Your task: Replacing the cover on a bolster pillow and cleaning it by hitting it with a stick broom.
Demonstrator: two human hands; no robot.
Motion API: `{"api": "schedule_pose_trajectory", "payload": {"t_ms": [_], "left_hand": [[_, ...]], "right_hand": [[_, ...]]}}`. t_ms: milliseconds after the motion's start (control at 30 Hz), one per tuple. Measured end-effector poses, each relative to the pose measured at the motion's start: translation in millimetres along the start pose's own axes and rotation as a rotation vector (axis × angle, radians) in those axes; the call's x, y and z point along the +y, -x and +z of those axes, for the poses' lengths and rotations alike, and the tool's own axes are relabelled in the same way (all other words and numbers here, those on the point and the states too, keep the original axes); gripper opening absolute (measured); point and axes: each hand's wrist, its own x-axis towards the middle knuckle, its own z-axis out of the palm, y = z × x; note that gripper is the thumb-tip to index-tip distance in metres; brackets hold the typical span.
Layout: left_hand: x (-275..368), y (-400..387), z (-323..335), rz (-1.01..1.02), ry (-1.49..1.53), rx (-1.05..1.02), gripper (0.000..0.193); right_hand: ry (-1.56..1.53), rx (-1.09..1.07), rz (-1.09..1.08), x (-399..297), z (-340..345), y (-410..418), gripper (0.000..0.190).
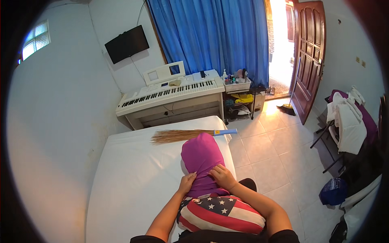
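A purple cloth cover (203, 152) lies on the bed before me, rounded and filled out at its far end and bunched in folds nearer me. What fills it is hidden. My left hand (187, 183) pinches the fabric at its left edge. On the other side, my right hand (224, 177) grips a fold of the same fabric between thumb and fingers. Close to my body sits a cushion with a stars-and-stripes print (222, 212), touching the near end of the purple cover. Just beyond the cover's far end rests a stick broom (185, 135) with a blue handle.
A white sheet (133, 176) covers the bed. Past its far edge stand a white digital piano (170, 94) and a cart with a white basket (237, 87). At right are a floor broom (286, 109), an open wooden door (310, 57), and clothes (349, 121) heaped over a support.
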Motion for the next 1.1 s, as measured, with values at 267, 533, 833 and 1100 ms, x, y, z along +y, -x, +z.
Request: {"api": "schedule_pose_trajectory", "payload": {"t_ms": [267,533,833,1100], "left_hand": [[-4.9,5.4,-4.7,0.065,0.180,0.131,0.027],[26.4,2.5,3.7,0.459,-0.334,0.453,0.034],[6.6,0.5,1.8,0.296,-0.157,0.273,0.027],[1.3,0.2,-0.8,0.266,-0.205,0.142,0.023]], "right_hand": [[-0.171,0.113,0.178,-4.5,-23.6,-13.1,0.041],[-0.295,0.100,0.245,-0.7,-10.6,-22.0,0.023],[-0.786,-0.277,0.386,6.8,10.3,-6.6,0.024],[-1.137,-0.858,0.459,0.4,-7.8,-11.3,0.025]]}}
